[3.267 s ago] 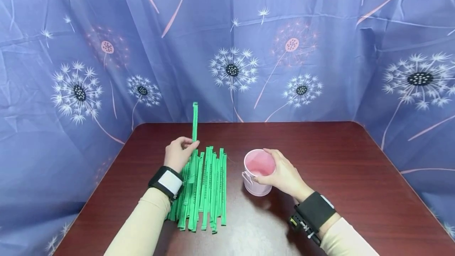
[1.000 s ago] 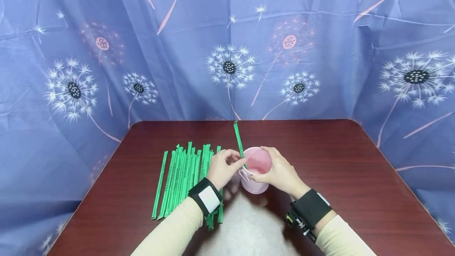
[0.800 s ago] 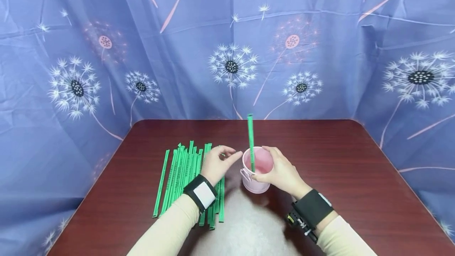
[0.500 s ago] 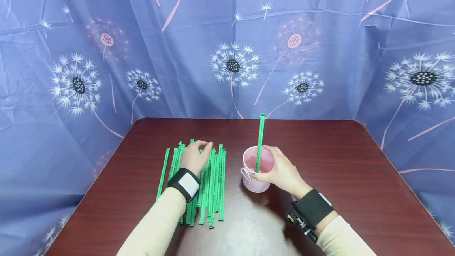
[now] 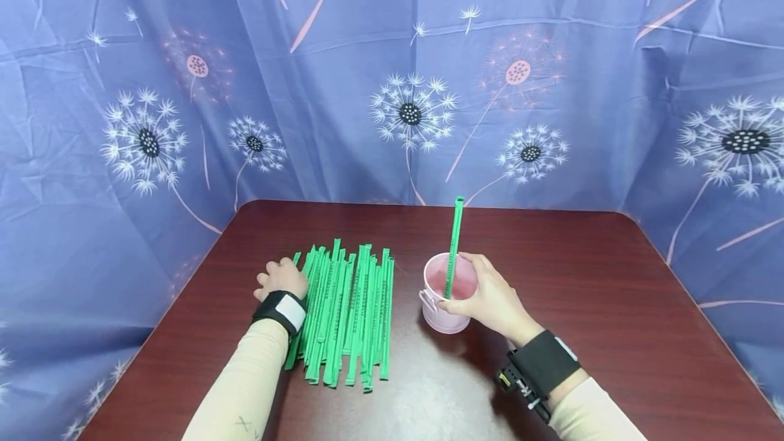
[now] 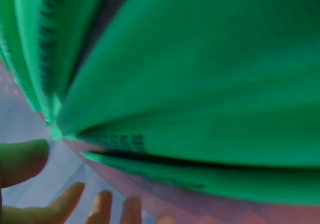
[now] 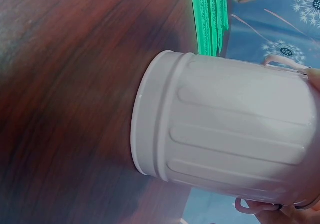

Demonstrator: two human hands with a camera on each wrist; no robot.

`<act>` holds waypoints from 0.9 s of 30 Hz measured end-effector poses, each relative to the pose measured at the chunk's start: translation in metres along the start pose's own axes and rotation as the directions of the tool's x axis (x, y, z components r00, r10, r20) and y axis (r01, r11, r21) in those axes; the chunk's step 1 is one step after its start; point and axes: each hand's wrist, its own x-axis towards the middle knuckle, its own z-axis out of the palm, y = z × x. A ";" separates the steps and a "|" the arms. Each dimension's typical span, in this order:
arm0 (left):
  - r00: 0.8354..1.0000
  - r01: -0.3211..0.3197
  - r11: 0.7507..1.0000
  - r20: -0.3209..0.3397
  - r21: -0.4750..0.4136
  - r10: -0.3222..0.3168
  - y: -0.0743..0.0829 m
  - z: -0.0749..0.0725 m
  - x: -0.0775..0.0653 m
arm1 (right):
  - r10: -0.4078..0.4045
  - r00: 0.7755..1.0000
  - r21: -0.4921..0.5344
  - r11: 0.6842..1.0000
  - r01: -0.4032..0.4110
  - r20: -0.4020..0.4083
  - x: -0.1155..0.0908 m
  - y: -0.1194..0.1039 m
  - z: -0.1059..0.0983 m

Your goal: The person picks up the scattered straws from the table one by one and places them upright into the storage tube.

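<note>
In the head view my left hand [image 5: 282,279] is at the left edge of a pile of long, thin green wrapped straws [image 5: 337,312] with dark print. The left wrist view has its thumb [image 6: 22,161] and fingers [image 6: 65,204] apart, close to the straw ends, with nothing between them. My right hand [image 5: 495,298] grips the rim of a small pink bucket [image 5: 444,318], thumb on the near side and fingers at the far right. One green straw [image 5: 454,243] stands in the bucket, leaning slightly right. In the right wrist view the ribbed bucket wall [image 7: 240,119] fills the middle.
Everything stands on a dark red wooden table [image 5: 551,250]. A blue curtain [image 5: 343,87] with dandelion prints hangs behind it and at both sides. The bucket's side handle [image 5: 427,301] faces the straw pile.
My left hand has let go of one green straw in the bucket and moved left across the pile to its left edge. The right hand has stayed on the bucket.
</note>
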 end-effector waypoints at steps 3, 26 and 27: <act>1.000 0.009 1.000 0.021 0.003 -0.009 -0.007 -0.002 0.003 | 0.002 1.000 0.000 1.000 -0.002 0.001 0.000 0.000 0.000; 0.960 -0.257 0.961 -0.085 0.097 0.265 0.051 -0.046 -0.010 | -0.001 1.000 -0.008 1.000 0.001 -0.007 -0.002 0.001 0.001; 0.947 -0.290 0.954 -0.119 0.081 0.298 0.058 -0.048 -0.013 | -0.003 1.000 -0.006 1.000 0.003 -0.008 -0.002 0.001 0.001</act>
